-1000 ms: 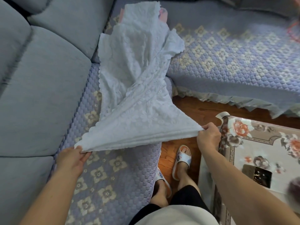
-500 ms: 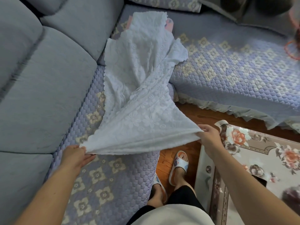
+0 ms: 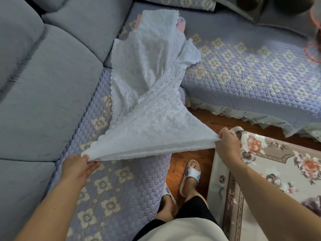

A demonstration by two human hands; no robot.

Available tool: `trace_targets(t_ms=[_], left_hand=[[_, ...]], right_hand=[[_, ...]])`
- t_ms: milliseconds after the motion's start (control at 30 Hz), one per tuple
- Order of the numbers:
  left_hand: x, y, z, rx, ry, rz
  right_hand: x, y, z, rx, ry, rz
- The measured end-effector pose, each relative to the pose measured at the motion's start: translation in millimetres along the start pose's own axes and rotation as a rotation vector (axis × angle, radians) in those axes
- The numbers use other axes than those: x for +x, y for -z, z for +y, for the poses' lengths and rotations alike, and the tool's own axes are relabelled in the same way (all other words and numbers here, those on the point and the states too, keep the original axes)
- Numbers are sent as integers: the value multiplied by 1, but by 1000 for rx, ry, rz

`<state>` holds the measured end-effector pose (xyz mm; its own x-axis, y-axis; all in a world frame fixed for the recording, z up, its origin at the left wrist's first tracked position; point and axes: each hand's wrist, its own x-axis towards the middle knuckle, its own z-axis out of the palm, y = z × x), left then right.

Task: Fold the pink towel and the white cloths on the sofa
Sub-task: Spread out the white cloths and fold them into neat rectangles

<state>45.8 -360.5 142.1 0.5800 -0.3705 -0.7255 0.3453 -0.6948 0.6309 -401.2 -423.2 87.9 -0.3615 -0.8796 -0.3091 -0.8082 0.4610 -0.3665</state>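
Across the frame from nine o'clock round to two o'clock I see the grey sofa (image 3: 45,80), an L-shaped one, its seats covered with a lilac quilted cover (image 3: 111,192) patterned with cream flowers. At four o'clock stands the counter under a floral cloth (image 3: 286,180), close to the sofa's front edge, with a strip of wooden floor (image 3: 217,120) between them.

Next in size, at the centre and running up toward twelve o'clock, is the white cloth (image 3: 152,108), embossed with flowers and scalloped along its edge. Its far part lies crumpled in the sofa corner; its near edge is lifted clear of the seat and stretched taut between my two hands. At twelve o'clock a bit of the pink towel (image 3: 181,26) peeps out from under the cloth's far end, mostly hidden.

My left hand (image 3: 76,166), at seven o'clock, pinches the near left corner of the cloth between thumb and fingers, just above the seat cover. My right hand (image 3: 227,143), at three o'clock from centre, grips the near right corner, fingers curled around the gathered edge, over the corner of the counter.

At six o'clock, my feet in white slippers (image 3: 191,173) stand on the floor.
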Motion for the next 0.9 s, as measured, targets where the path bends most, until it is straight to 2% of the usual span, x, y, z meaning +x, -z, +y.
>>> trace_targets(t_ms=[133,200,267,333,400,467,533,633,700,800,833,900], left_hand=[[1,5,4,-46,20,-17],[1,6,6,-56,28,-19],[1,5,6,-60,29,-33],[1,3,4,-59,33,-47],[1,1,0,-58,28,-55],[1,1,-4,-58,28,-55],[1,3,-7,-67,34,-49],[2,9,-6,-79,39,-42],[5,13,-4,-91,47,-35],[8,15,0,-107,45,-19],[8,15,1,-112,42,-20],[7,13,3,-121,35,-15]], right_hand=[[3,8,3,280,-95,-163],[0,8,6,426,-221,-187],[-3,6,6,581,-414,-132],[-5,5,4,535,-524,16],[-12,6,-2,311,-450,146],[-18,6,-5,211,-322,213],[-20,6,-3,153,-239,187],[-15,10,0,149,-196,54],[-14,15,0,307,-232,-78],[-18,28,-3,958,-375,-310],[-20,30,-3,1117,-417,-339],[-19,27,-2,1139,-480,-279]])
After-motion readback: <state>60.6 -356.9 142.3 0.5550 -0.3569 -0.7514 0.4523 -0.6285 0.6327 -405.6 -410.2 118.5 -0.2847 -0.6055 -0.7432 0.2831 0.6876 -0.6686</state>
